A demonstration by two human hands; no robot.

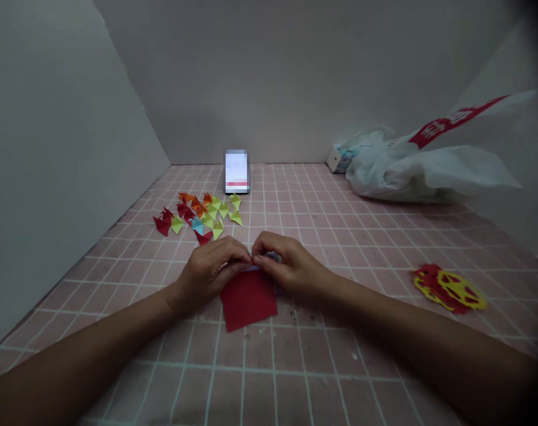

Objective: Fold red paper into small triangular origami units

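My left hand (218,264) and my right hand (290,260) meet at the middle of the table, fingertips pinched together. Between them a small bit of red paper (252,261) shows; the fingers hide most of it, so its folded shape cannot be made out. Just below the hands lies a flat red paper square (250,300), its upper part covered by them. A pale, whitish edge peeks out behind the fingers. Beyond my left hand sit several small folded paper birds (213,210) in red, orange, yellow and one blue.
A lit phone (237,171) stands upright near the back wall. At the back right a white plastic bag (397,171) rests against a tissue box (338,158). Red and yellow paper cut-outs (450,289) are piled on the right. A pink checked cloth (340,367) covers the table.
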